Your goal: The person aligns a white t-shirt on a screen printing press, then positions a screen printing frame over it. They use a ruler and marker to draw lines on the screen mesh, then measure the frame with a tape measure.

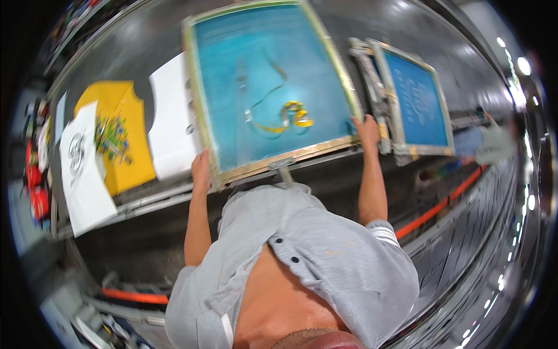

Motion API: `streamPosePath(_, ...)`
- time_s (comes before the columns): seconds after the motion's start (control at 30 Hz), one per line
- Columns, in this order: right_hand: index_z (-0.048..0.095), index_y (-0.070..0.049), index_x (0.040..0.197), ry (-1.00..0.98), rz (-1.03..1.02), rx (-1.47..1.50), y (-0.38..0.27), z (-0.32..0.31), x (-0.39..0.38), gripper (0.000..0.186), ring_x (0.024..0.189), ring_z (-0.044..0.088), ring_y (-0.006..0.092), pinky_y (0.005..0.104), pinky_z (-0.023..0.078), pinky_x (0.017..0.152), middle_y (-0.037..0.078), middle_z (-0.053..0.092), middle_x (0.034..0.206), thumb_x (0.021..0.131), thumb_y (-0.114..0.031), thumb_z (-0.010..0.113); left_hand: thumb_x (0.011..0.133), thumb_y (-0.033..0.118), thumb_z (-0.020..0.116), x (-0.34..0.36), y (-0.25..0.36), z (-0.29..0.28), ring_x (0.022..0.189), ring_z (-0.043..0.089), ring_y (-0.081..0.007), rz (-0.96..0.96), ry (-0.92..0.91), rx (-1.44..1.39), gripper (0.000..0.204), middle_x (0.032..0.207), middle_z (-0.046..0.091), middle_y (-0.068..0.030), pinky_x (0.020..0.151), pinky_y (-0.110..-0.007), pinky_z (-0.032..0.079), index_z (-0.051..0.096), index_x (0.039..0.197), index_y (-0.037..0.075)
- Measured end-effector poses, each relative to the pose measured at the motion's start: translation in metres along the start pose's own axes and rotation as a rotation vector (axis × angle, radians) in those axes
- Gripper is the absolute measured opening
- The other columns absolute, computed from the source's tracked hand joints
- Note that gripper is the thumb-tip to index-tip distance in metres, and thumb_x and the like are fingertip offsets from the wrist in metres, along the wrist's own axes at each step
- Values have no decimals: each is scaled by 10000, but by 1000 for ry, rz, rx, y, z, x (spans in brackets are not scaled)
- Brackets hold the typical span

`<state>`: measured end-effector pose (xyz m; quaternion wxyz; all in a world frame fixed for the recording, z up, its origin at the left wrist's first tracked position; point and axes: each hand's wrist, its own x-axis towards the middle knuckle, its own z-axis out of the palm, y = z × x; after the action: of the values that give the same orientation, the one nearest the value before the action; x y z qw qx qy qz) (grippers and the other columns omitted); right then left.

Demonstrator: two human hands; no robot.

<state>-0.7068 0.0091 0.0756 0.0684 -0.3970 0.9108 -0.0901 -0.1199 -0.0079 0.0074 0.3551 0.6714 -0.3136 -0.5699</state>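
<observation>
A large printing screen with a pale wooden frame and blue mesh stands in front of me, with streaks of yellow ink on the mesh. My left hand grips the frame's lower left corner. My right hand grips its lower right corner. Both arms reach up from my grey shirt.
A second blue-mesh screen sits to the right in a metal clamp. To the left lie a white cloth, a yellow shirt with a colourful print and a white shirt with a black print. An orange bar runs lower right.
</observation>
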Motion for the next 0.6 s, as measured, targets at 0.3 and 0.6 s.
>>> streamPosePath(0.3,632,-45,1304,-170,-10,-56,-6,-10,14,708,1130,675,434,538,536,930,245,709,1200,852,-578,743,1050,436,607,-2,1,26,898,631,-166,-46,-83,-204,507,1039,693,-80,794,-322,517,664,1195,-47)
streamPosePath(0.6,661,7,928,-7,-195,273,-18,10,-75,365,691,660,326,487,512,646,134,667,795,956,-355,699,918,336,757,13,-1,-68,834,639,-212,264,747,215,388,878,707,-107,787,-377,511,724,1019,-37)
